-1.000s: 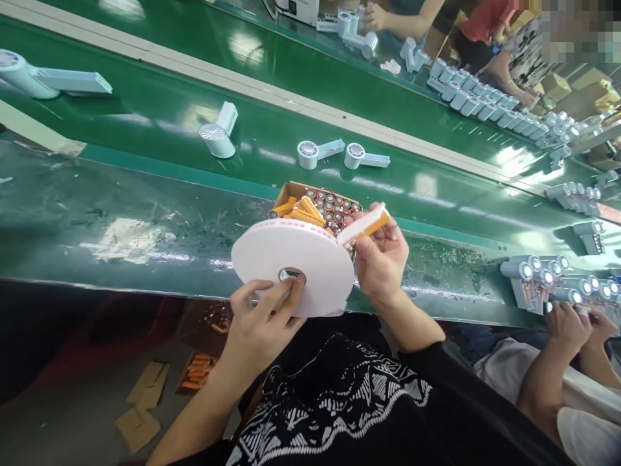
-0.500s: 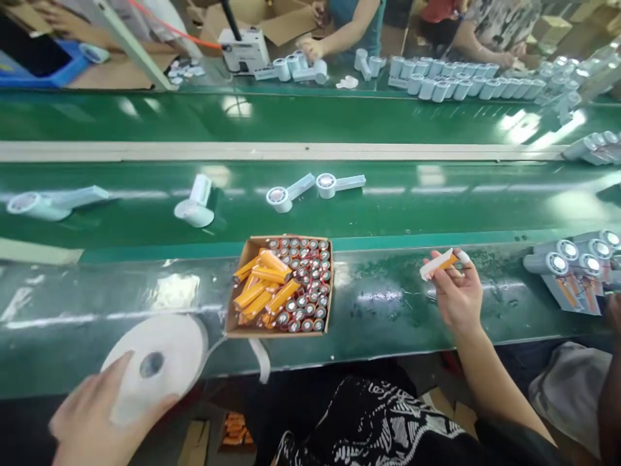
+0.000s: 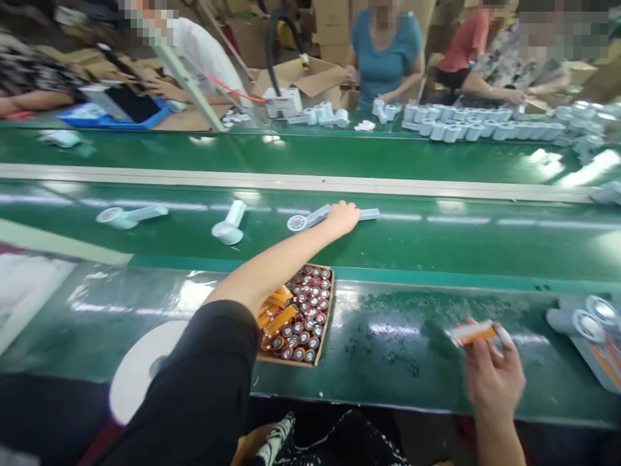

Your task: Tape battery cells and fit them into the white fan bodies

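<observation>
My left hand is stretched out over the green belt, its fingers curled down over the round head of a pale blue handheld fan. Only that fan's handle shows beyond the hand. Just left of it lies another pale blue fan. On the right, above the near worktop, my right hand pinches an orange battery with a white strip along it. Below my left arm stands a cardboard box of orange batteries with red wires, partly hidden by the arm.
A white tape roll lies at the near left edge, partly behind my sleeve. Two more fans rest on the belt to the left. Fan bodies stand at the right. Across the line, people work beside rows of fans.
My left hand has left the tape roll and reached forward to the right-hand fan on the belt. My right hand still holds the battery. The view has tilted up.
</observation>
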`<action>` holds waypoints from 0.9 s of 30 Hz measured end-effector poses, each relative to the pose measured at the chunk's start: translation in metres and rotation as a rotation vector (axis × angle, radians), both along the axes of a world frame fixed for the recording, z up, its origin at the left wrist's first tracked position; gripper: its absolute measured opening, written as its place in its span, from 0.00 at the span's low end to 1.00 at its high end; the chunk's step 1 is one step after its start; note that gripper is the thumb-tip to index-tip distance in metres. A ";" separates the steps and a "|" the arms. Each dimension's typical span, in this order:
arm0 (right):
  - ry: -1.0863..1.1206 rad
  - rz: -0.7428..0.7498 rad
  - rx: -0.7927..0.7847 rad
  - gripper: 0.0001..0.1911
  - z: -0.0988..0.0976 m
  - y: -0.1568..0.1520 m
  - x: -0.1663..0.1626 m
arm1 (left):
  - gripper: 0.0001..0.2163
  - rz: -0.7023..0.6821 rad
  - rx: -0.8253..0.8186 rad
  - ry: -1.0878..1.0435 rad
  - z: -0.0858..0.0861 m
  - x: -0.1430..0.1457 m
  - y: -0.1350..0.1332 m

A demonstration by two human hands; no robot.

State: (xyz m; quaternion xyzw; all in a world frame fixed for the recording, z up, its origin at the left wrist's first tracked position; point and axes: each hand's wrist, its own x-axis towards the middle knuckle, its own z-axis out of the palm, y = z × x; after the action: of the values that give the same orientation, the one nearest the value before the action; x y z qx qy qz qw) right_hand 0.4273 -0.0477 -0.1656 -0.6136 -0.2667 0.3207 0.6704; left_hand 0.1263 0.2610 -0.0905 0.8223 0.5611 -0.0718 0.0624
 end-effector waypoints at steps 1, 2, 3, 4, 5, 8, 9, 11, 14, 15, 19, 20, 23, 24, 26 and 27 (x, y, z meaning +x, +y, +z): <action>-0.019 -0.003 -0.009 0.26 0.000 -0.005 0.005 | 0.16 -0.019 -0.023 0.009 -0.001 -0.001 -0.001; -0.033 0.001 -0.017 0.26 0.001 -0.006 0.009 | 0.16 -0.047 -0.050 0.013 -0.001 -0.003 -0.003; -0.045 0.011 -0.023 0.27 0.002 -0.003 0.011 | 0.16 -0.080 -0.081 0.014 -0.002 -0.003 -0.005; -0.056 0.031 -0.029 0.28 0.006 0.004 0.010 | 0.16 -0.115 -0.113 0.011 -0.003 -0.003 -0.006; -0.075 0.059 -0.030 0.29 0.011 0.015 0.007 | 0.17 -0.149 -0.143 0.006 -0.003 -0.002 -0.006; -0.190 0.204 0.005 0.31 0.033 0.067 -0.024 | 0.16 -0.238 -0.197 -0.004 -0.005 0.004 -0.006; -0.240 0.277 0.038 0.30 0.040 0.091 -0.037 | 0.15 -0.264 -0.207 -0.004 -0.005 0.006 -0.005; -0.312 0.450 0.065 0.28 0.048 0.143 -0.059 | 0.12 -0.309 -0.230 -0.007 -0.006 0.008 0.001; -0.486 0.592 0.080 0.27 0.042 0.213 -0.079 | 0.11 -0.342 -0.261 -0.035 -0.007 0.007 0.015; -0.566 0.638 0.068 0.26 0.038 0.228 -0.084 | 0.11 -0.342 -0.268 -0.051 -0.007 0.006 0.018; -0.878 0.754 0.009 0.20 0.025 0.243 -0.095 | 0.14 -0.307 -0.262 -0.119 -0.006 0.005 0.020; -0.973 0.755 -0.020 0.20 0.023 0.241 -0.095 | 0.14 -0.296 -0.254 -0.133 -0.005 0.006 0.019; -1.276 0.768 -0.147 0.18 0.025 0.232 -0.090 | 0.17 -0.269 -0.238 -0.164 -0.005 0.013 0.017; -1.345 0.783 -0.182 0.18 0.027 0.230 -0.088 | 0.17 -0.262 -0.240 -0.168 -0.005 0.016 0.016; -1.409 0.819 -0.221 0.17 0.031 0.230 -0.086 | 0.17 -0.253 -0.245 -0.179 -0.004 0.021 0.014; -1.425 0.833 -0.234 0.17 0.033 0.231 -0.086 | 0.18 -0.251 -0.245 -0.188 -0.003 0.022 0.012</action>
State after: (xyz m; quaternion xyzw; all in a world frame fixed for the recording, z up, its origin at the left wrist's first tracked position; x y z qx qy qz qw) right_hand 0.3409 0.1836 -0.1325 -0.5864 -0.7973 0.1030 0.0995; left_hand 0.1487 0.2733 -0.0936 0.8751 0.4329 -0.0697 0.2049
